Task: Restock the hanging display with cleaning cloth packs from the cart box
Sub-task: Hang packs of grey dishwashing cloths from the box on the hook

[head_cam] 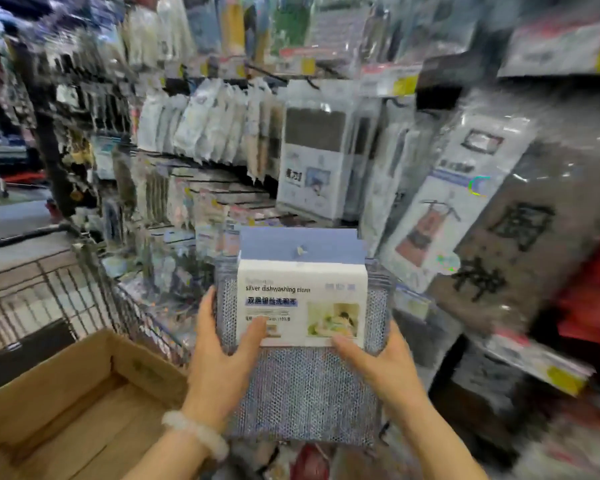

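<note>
packs: a stack of cleaning cloth packs is held upright in front of the chest, between both hands, above the edge of the cart and near the hanging display. the white label faces the person; the blue header cards with the hang hole are at the top.
left hand: the left hand grips the left lower edge of the stack; its fingers are curled behind and the thumb presses on the front of the label.
right hand: the right hand grips the right lower edge in the same way, thumb on the front, fingers behind. both hands hold narrow around the stack.
key relation: the long axis of the packs stands vertical, and the hang hole lies above the fingers, well away from both thumbs. the hooks of the hanging display lie ahead and higher, a little to the left, so i judge the stack must go up and forward with the hole leading. both hands seem equally near; which hook is free i cannot tell, the picture is blurred.
box: the cardboard box stands open at the lower left, in the cart. the part of its inside that shows has no packs; the rest is out of view.
shelf right: other hanging goods are just beside the stack.
</note>
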Tool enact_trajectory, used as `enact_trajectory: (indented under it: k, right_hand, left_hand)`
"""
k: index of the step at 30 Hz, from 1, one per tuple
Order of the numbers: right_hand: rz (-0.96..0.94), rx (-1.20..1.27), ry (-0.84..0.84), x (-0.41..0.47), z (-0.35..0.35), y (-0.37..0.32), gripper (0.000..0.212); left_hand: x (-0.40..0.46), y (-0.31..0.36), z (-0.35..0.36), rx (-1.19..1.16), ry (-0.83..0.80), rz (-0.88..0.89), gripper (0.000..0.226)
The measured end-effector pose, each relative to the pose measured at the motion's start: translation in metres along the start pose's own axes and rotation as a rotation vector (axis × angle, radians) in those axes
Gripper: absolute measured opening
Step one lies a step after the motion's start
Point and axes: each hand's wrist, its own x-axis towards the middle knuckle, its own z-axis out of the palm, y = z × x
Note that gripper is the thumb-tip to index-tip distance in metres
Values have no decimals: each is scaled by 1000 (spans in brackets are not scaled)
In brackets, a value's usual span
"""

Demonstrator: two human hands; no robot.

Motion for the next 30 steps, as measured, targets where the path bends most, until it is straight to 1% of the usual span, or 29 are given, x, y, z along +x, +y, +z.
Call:
enact_trajectory:
  k: [2,4,6,8,9,11,12,13,14,16,17,18,21,22,25,28,30]
  right_hand:
    - [26,-16,79,-37,-45,-9,49]
    - [13,-53,162,-72,-89,-18,52]
    - [-15,-85,246,-103,-133,-25,49]
    - [-15,-86,322,-131,-172,-34,46]
    - [-20,-74,365,-144,-191,-38,43]
    - [-13,-52,465,-170,-232,-48,32]
    - [-2,-41,521,-184,-253,-53,31]
    - [9,-37,570,-198,-275,-57,33]
    - [21,-40,605,-210,-298,-60,40]
    - [61,-58,668,-237,-342,-70,66]
    - [66,-50,704,-252,-363,-75,72]
    - [63,-25,734,-266,-383,-81,68]
    - [6,51,768,-309,-441,-93,24]
    - [1,57,781,-322,-460,-97,18]
    - [-1,135,807,-353,-512,-107,17]
    - [-5,246,815,-368,-548,-115,24]
    - [-20,330,809,-368,-565,-117,24]
  left_hand:
    - [-30,19,28,-38,-69,-18,86]
    - [-57,38,57,-76,-145,-48,76]
    - [-83,58,87,-122,-229,-67,64]
    - [-109,75,115,-169,-303,-59,48]
    - [-122,84,130,-197,-338,-54,45]
    - [-152,107,160,-245,-406,-46,52]
    - [-168,119,175,-265,-446,-45,56]
    - [-184,131,189,-286,-484,-44,58]
    - [-201,144,204,-303,-515,-38,56]
    - [-236,166,233,-318,-557,5,53]
    - [-254,177,247,-321,-571,22,53]
    - [-273,188,261,-330,-584,30,54]
    - [-327,214,300,-357,-653,11,59]
    - [-343,223,312,-361,-680,-2,61]
    - [-380,244,344,-366,-724,33,62]
    - [-402,260,369,-392,-762,43,65]
    - [-410,269,380,-408,-782,39,60]
